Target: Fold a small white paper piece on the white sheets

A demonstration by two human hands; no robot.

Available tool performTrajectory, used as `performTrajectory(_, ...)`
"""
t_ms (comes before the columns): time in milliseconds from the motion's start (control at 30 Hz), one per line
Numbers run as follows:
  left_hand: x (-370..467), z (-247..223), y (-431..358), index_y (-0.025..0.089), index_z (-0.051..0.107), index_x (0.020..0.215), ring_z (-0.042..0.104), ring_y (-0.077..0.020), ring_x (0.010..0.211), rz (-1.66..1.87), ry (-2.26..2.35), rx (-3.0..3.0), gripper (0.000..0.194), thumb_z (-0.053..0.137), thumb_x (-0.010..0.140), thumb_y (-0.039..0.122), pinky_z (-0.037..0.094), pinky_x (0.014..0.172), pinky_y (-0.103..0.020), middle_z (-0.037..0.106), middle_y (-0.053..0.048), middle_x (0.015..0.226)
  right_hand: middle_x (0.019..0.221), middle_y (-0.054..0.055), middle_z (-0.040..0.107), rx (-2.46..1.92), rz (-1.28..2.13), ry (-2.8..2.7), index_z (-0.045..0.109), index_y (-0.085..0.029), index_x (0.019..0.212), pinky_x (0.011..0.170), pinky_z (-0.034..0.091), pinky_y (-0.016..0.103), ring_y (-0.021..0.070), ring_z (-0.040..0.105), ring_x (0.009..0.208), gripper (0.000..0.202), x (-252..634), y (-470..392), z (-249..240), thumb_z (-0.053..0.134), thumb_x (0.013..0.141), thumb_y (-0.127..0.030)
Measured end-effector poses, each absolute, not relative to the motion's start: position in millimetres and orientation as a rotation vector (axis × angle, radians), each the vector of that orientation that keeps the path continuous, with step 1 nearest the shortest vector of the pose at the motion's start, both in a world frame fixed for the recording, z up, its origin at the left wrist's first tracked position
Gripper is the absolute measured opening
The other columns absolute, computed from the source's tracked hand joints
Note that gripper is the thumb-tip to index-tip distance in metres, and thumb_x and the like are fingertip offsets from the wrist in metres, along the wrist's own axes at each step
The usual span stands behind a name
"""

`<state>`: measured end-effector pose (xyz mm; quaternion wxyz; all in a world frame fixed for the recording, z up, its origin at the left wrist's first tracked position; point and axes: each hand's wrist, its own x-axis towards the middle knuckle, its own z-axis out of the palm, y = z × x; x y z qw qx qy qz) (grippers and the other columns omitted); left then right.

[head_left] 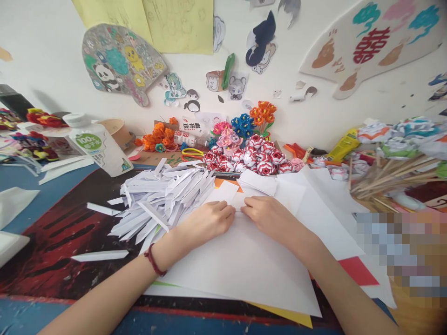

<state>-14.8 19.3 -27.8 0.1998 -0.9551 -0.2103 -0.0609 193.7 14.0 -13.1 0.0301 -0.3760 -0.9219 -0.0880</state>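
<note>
Hands meet at the middle of the table: we press the left hand [206,218] and the right hand [267,215] down side by side on a small white paper piece [238,199], fingertips almost touching over it. The fingers of both are curled and flat on the paper, pinning it rather than lifting it; we cannot tell whether either hand actually grips an edge. A dark red cord bracelet [153,260] circles the left wrist.

The small piece lies on a large white sheet [244,265] that spreads toward the near edge, with a yellow sheet [296,318] peeking out beneath it and a red sheet [358,272] showing at the right. More white sheets [314,195] overlap on the far right of the hands.

Just left of the left hand sits a heap of folded white paper strips [164,197], some touching the wrist side of the hand, and a few loose strips [99,255] lie apart on the dark red mat [59,242] to the near left.

Farther off, beyond the hands, we see a cluster of red-and-white paper roses [251,159], with pink, blue and orange paper flowers [244,123] behind them against the wall. A white bottle with a green label [98,146] stands at the far left, next to a paper cup [118,130]. At the far right lies a bundle of wooden sticks [387,179] under crumpled paper [405,135]. Cut-out cartoon pictures [120,63] hang on the wall.
</note>
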Motion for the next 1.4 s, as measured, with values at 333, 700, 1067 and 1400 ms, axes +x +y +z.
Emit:
performTrajectory(333,-11,-22,16,0.012,0.057,0.084,0.055,-0.0191,0.07,-0.169,-0.651,-2.682,0.017,0.043,0.093,0.01,0.044,0.058,-0.033,0.058,-0.005,0.076,0.074,0.002,0.055,-1.215,-0.186,-2.868,0.061,-0.016,0.072,0.058,0.033,0.03,0.0159,0.054,0.064,0.021,193,11,-9,0.052,0.085,-0.001)
performTrajectory(700,-11,-22,19,0.013,0.058,0.083,0.057,-0.0202,0.073,-0.073,-0.719,-2.758,0.018,0.042,0.093,0.01,0.045,0.061,-0.033,0.059,-0.007,0.079,0.079,0.003,0.055,-1.226,-0.119,-2.869,0.059,-0.015,0.075,0.059,0.037,0.028,0.0151,0.055,0.065,0.02,193,12,-13,0.052,0.086,0.0)
performTrajectory(1067,-10,-18,20,0.013,0.057,0.081,0.056,-0.0206,0.074,-0.037,-0.752,-2.817,0.017,0.044,0.091,0.009,0.045,0.061,-0.033,0.058,-0.007,0.078,0.079,0.003,0.056,-1.188,-0.072,-2.889,0.06,-0.015,0.076,0.062,0.038,0.028,0.0158,0.057,0.069,0.022,193,11,-10,0.05,0.086,0.001)
performTrajectory(1400,-18,-2,10,0.014,0.056,0.09,0.058,-0.018,0.078,-0.057,-0.908,-2.949,0.011,0.046,0.091,0.009,0.046,0.069,-0.03,0.061,-0.006,0.084,0.081,0.007,0.066,-1.29,0.266,-2.704,0.072,-0.015,0.095,0.067,0.042,0.023,0.0151,0.061,0.073,0.035,202,10,-6,0.045,0.08,0.002)
